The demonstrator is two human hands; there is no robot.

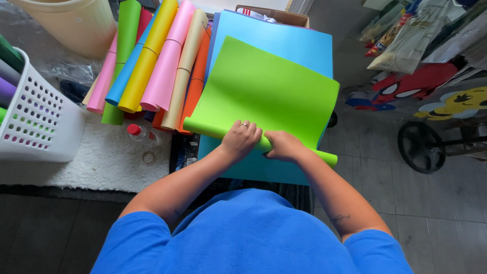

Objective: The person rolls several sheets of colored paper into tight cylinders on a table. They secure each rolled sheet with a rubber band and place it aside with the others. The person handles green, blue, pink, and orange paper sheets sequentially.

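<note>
While the green sheet [264, 86] lies mid-frame on a blue sheet [284, 48], its rolled near edge is clamped by left hand [241, 139] and right hand [282, 145], side by side; roll axis runs left-to-lower-right.

My hands grip a matt, smooth green foam sheet [264, 91]; the white plastic basket [40, 122] at left looks glossy.

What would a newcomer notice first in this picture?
First, the bright green sheet at the centre, its near edge rolled under the left hand and the right hand. It lies on a blue sheet. To the left, coloured rolls lie side by side.
</note>
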